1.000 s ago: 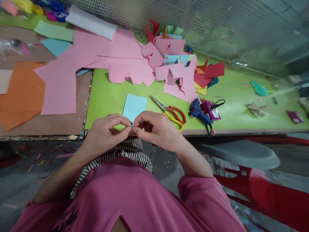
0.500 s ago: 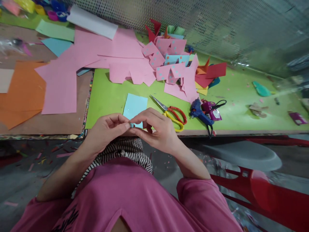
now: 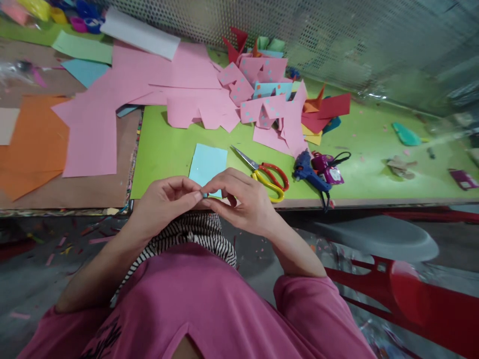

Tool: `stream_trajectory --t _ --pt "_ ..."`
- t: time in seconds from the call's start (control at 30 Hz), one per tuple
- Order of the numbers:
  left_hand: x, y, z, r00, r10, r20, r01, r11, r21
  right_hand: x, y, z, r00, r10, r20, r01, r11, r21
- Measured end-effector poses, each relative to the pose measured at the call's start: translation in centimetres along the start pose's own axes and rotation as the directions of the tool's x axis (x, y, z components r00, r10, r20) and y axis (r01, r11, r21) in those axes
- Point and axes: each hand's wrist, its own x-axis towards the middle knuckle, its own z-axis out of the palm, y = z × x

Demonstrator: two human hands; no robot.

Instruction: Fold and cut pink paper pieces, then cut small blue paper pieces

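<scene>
Between my fingertips is a tiny blue piece (image 3: 204, 195), mostly hidden. My left hand (image 3: 164, 203) pinches it from the left, thumb against fingers. My right hand (image 3: 241, 199) closes on it from the right with thumb and forefinger, the other fingers curled. A light blue paper sheet (image 3: 207, 164) lies flat just beyond my hands, partly covered by my right hand. Scissors (image 3: 258, 168) with red and yellow handles rest right of the sheet, blades apart. Farther right lies a blue glue gun (image 3: 311, 174) beside a purple box (image 3: 331, 170).
Pink paper (image 3: 93, 129) and orange paper (image 3: 37, 142) cover the left side. Folded dotted pieces (image 3: 264, 109) and red paper (image 3: 329, 112) are piled at the back. A metal mesh (image 3: 318, 40) stands behind the green table top (image 3: 160, 149); a grey stool seat (image 3: 389, 239) is at right.
The tabletop items appear shifted very slightly left in the view. Both hands keep nearly the same pinch, and less of the small blue piece shows between the fingertips.
</scene>
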Motion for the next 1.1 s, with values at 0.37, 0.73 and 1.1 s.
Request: stream_trajectory --t 0.37,0.73,1.1 --pt "-1.2 -0.5 0.5 0.797 0.604 0.008 -0.467 0.607 0.642 -0.3 -0.5 0.6 0.984 0.136 -0.114 -0.136 0.991 0.014" --pt "1.0 -0.4 0.2 0.993 -0.072 -0.094 0.051 0.977 -0.206 -3.1 3.3 -3.2 0.900 0.407 -0.159 -0.434 0.787 -0.439" --pt "1.9 0.1 0.2 0.971 -0.211 0.110 0.227 0.684 -0.694 -7.4 6.9 -7.7 0.801 0.595 -0.068 -0.473 0.559 -0.681"
